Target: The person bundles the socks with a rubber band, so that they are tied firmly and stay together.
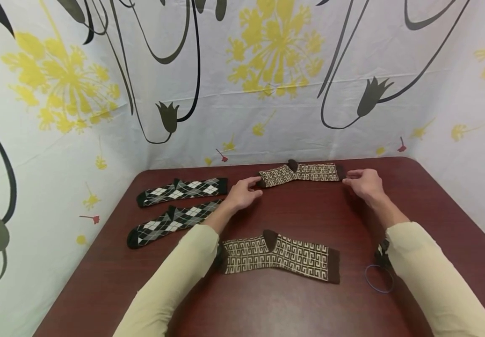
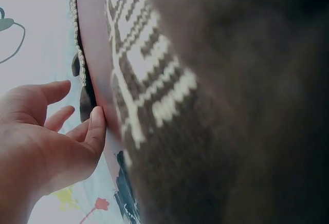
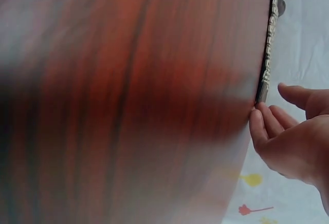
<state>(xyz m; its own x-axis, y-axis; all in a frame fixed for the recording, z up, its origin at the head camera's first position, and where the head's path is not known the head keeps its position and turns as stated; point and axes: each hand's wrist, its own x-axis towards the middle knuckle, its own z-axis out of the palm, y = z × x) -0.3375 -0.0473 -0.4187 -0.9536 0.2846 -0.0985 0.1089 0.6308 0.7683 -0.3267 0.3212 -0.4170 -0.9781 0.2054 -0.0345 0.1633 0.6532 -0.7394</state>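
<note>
A brown sock with a cream Greek-key pattern (image 1: 318, 172) lies flat along the back of the table, its toe pointing left. At that toe is my left hand (image 1: 244, 193), fingertips touching it and thumb held apart, as the left wrist view also shows. My right hand (image 1: 365, 182) is at the cuff end, its fingertips (image 3: 260, 126) against the cuff edge and the thumb lifted away. Closer to me lies a matching brown sock (image 1: 301, 257), partly behind my left sleeve; it looms large and blurred in the left wrist view.
Two black, grey and white argyle socks (image 1: 200, 188) (image 1: 183, 219) lie on the left of the dark red table (image 1: 267, 304), the nearer one partly behind my left arm. A thin blue loop (image 1: 379, 279) hangs by my right wrist. Patterned white cloth (image 1: 225, 79) stands behind the table.
</note>
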